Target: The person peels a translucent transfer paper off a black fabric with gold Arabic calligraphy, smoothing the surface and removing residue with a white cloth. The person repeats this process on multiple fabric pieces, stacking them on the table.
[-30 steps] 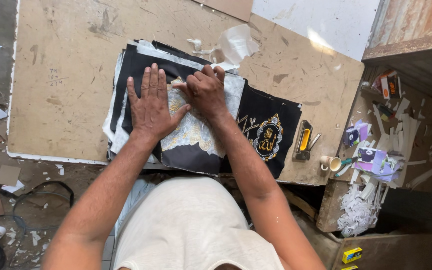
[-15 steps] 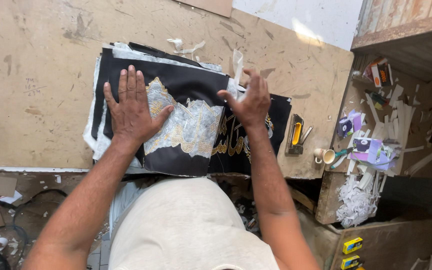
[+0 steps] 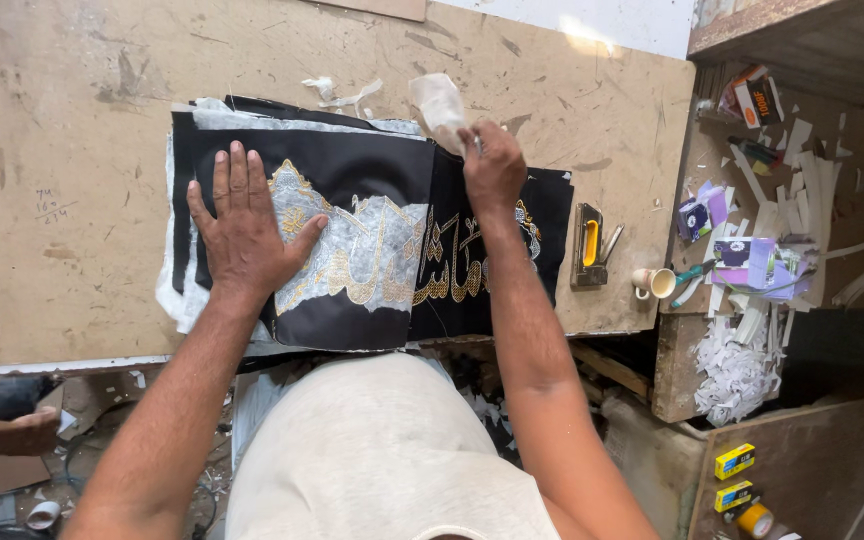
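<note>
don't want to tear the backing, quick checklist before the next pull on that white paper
1. Left hand flat on the black embroidered cloth, pinning it: ok.
2. Right hand pinching the lifted strip of white paper: ok.
3. White paper fully off the gold embroidery: not ok, a patch remains at the middle.
4. Cloth lying fully on the worktable: not ok, near edge overhangs.
5. Yellow-handled tool off the cloth: ok.

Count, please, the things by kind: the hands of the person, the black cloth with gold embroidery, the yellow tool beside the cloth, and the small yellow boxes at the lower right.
Hands: 2, left hand and right hand
Black embroidered cloth: 1
Yellow tool: 1
Small yellow boxes: 2
Total: 6
</note>
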